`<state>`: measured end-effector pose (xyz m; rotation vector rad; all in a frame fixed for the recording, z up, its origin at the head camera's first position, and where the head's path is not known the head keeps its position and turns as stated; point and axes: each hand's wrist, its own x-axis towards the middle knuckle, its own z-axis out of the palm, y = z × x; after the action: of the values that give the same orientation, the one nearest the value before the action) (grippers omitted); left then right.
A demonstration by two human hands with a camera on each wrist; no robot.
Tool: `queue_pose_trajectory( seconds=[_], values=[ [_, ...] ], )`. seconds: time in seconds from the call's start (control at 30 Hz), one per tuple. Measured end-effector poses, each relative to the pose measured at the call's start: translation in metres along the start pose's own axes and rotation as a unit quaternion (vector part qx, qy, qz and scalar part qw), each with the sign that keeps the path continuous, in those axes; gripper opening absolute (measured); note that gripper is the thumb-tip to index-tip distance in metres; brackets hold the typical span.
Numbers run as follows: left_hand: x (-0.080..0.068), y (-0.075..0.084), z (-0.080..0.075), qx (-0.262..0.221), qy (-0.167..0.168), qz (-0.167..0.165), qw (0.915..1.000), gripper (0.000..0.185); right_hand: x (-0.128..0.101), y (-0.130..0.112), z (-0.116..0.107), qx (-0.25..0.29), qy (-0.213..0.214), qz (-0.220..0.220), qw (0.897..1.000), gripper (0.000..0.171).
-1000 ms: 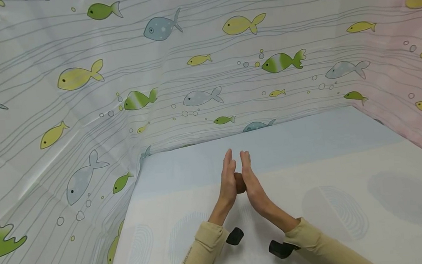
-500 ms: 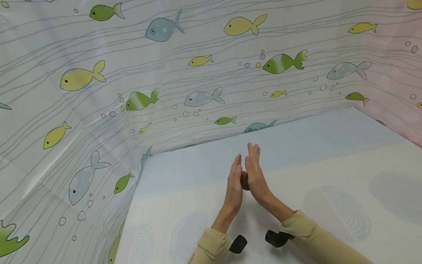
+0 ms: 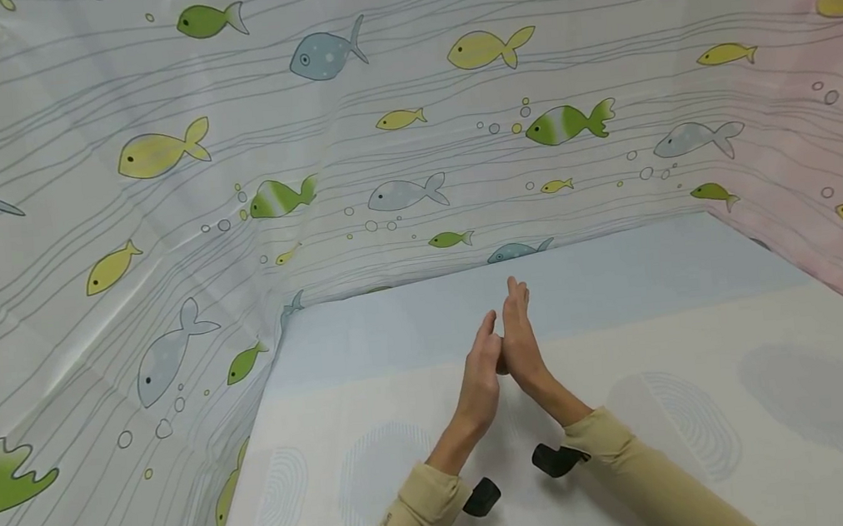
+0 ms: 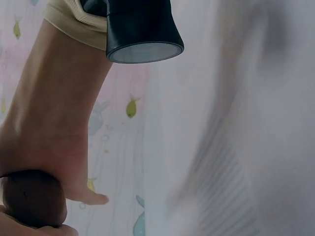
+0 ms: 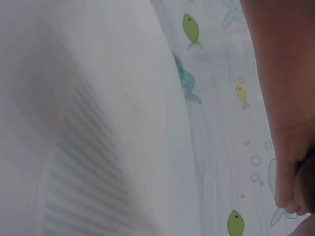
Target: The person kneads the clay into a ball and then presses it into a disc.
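A dark brown, smooth, rounded lump [image 4: 35, 197], looking like modelling clay, is pressed between my two palms. In the head view only a small dark bit of the lump [image 3: 502, 364] shows; the hands cover most of it. My left hand [image 3: 479, 379] lies along one side with its fingers extended forward. Opposite it, my right hand [image 3: 524, 350] has straight fingers reaching farther forward than the left fingertips. The right wrist view catches the lump [image 5: 307, 183] at its right edge, against the left palm.
Beneath the hands spreads a white table cover [image 3: 555, 418] with pale blue and grey patterns. Fish-printed sheeting [image 3: 412, 155] hangs behind and along both sides. Each cuff carries a black wrist camera, the left camera [image 3: 482, 498] and the right camera [image 3: 557, 459].
Both hands have shifted to the right with the lump between them. My right hand has slid forward past the left, and less of the lump shows.
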<state>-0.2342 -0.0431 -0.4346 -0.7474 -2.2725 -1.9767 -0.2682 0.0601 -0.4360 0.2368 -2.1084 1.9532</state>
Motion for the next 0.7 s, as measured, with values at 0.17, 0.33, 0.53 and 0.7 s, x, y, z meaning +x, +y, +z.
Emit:
queue_pose_trajectory(
  seconds=[0.17,0.33,0.53,0.7],
  values=[
    [-0.001,0.004,0.001,0.007,0.007,0.017,0.9998,0.061,-0.001,0.002,-0.001,0.0,-0.017,0.005,1.0,0.062],
    [-0.001,0.007,0.0,0.015,0.011,0.036,0.9992,0.06,-0.005,0.004,0.0,0.009,-0.044,0.012,0.999,0.063],
    [0.003,0.01,-0.005,0.037,0.013,0.063,0.9973,0.061,-0.01,0.007,0.003,0.026,-0.08,0.005,0.996,0.063],
    [0.01,0.012,-0.01,0.05,0.019,0.079,0.9954,0.062,-0.018,0.007,0.006,0.06,-0.128,-0.026,0.99,0.061]
  ],
)
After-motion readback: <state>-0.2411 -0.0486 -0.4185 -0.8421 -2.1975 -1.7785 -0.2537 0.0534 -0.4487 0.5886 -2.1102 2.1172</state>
